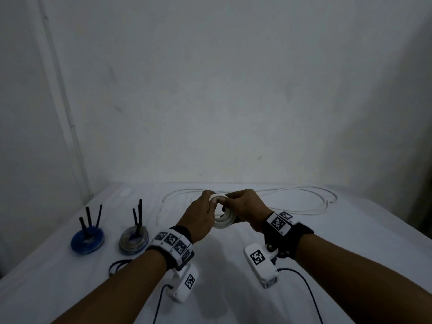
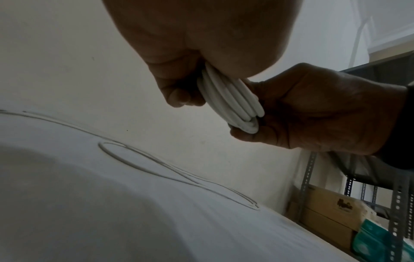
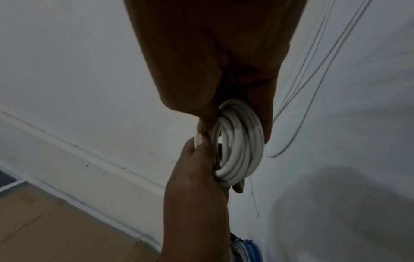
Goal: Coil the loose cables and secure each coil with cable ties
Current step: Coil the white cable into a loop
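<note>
You have the white coil (image 1: 224,221) lifted clear of the desk (image 1: 350,265), held between both hands above its middle. Your left hand (image 1: 198,218) has its fingers curled round the coil's near-left side, thumb and forefinger pinching the top turns. Your right hand (image 1: 247,210) is wrapped round the opposite side, fingers through or behind the ring, pinching the same top edge. In the left wrist view the turns (image 2: 233,99) lie stacked side by side, squeezed flat between the two grips.

This cable looks light, smooth-jacketed and springy. The turns will want to fan out the instant you ease off, so keep one hand clamped across the whole bundle, not on a single strand. The slick jacket may let the inner turns slide sideways.

Toward the far edge a long thin white cable (image 1: 304,199) lies in loose loops; whether it joins your coil I cannot tell. Near the left edge sit a blue coil (image 1: 87,240) and a grey coil (image 1: 133,239), each with black ties (image 1: 88,217) standing up from it, so those two look secured. No loose tie is visible near your hands
</note>
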